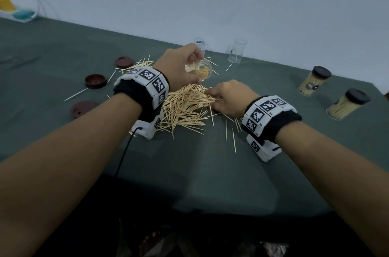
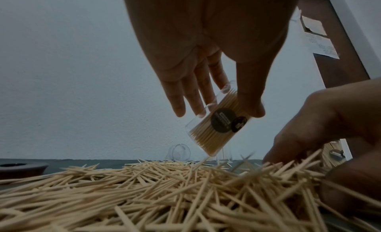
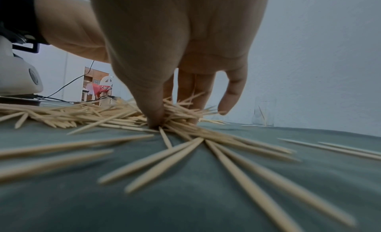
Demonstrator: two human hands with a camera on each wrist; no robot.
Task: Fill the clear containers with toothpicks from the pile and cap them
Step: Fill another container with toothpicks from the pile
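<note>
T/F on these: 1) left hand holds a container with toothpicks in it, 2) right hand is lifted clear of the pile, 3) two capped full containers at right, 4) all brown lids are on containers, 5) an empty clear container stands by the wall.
1. True: the left hand grips the tilted container, partly filled.
2. False: the right hand pinches toothpicks in the pile.
3. True: two capped containers look full.
4. False: three brown lids lie loose on the table.
5. True: the empty container stands upright, holding perhaps one stray toothpick.

Right hand (image 3: 175,56) amid toothpicks (image 3: 123,116)
</note>
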